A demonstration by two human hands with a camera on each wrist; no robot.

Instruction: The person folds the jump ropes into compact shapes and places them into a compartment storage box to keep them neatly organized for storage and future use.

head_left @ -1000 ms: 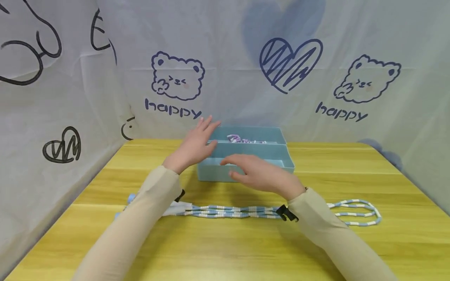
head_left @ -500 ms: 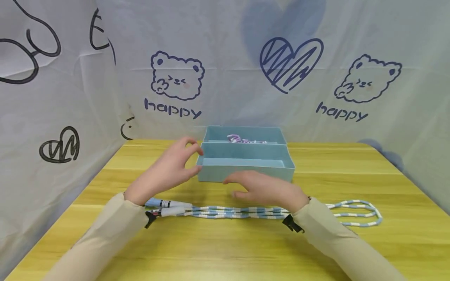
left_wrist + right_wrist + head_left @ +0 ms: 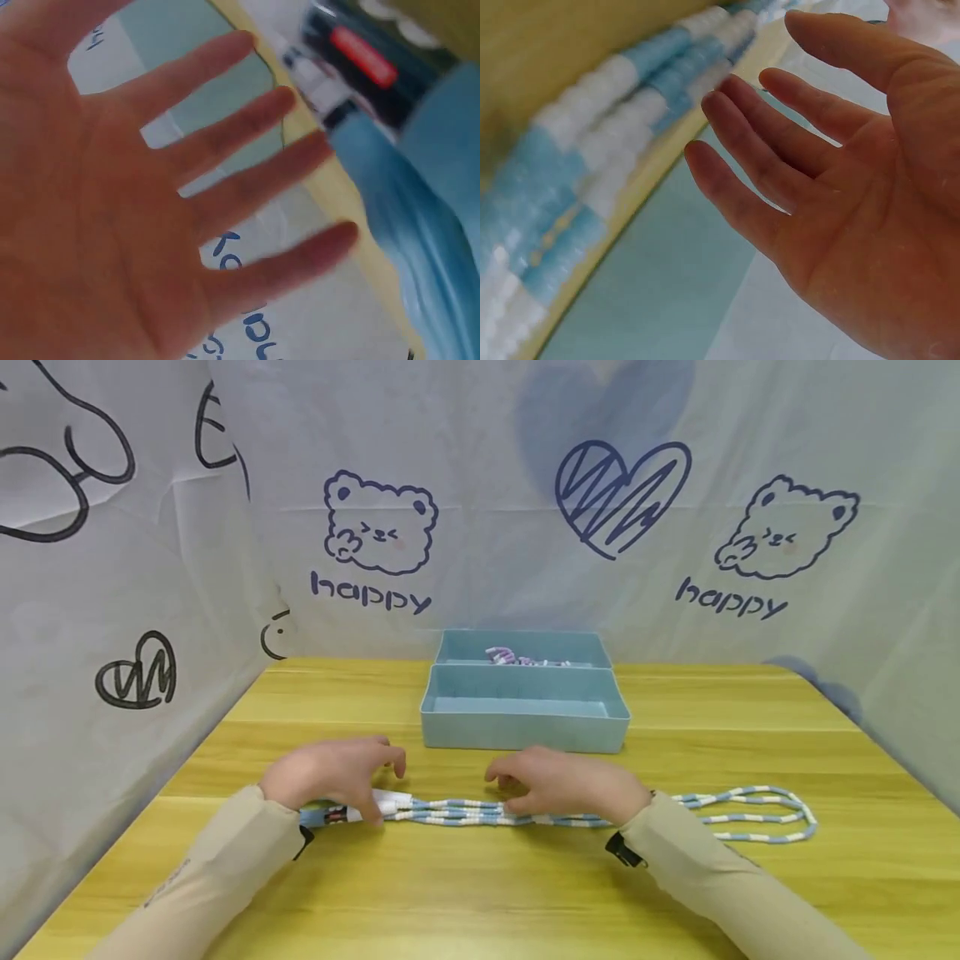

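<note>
A blue-and-white beaded jump rope point(image 3: 450, 815), folded into several long strands, lies across the wooden table in the head view. Its blue and white handles point(image 3: 324, 817) are at the left end, partly behind my left hand point(image 3: 330, 772). That hand hovers around the handles with fingers apart; the left wrist view shows them spread, beside a blue handle point(image 3: 409, 202), gripping nothing. Over the middle strands is my right hand point(image 3: 573, 783). In the right wrist view its loosely bent fingers are apart from the beads point(image 3: 592, 112). My right forearm hides part of the rope.
Behind the rope stands a light blue open box point(image 3: 525, 732) with a front and a back compartment. Purple-and-white beaded pieces point(image 3: 502, 656) lie in the back one. White cloth point(image 3: 480, 485) with drawn hearts and bears hangs behind the table point(image 3: 480, 893) and along its sides.
My left hand has come from above the box's left side down and toward me, to the handles. My right hand has lowered slightly to the strands. Box and rope look unmoved.
</note>
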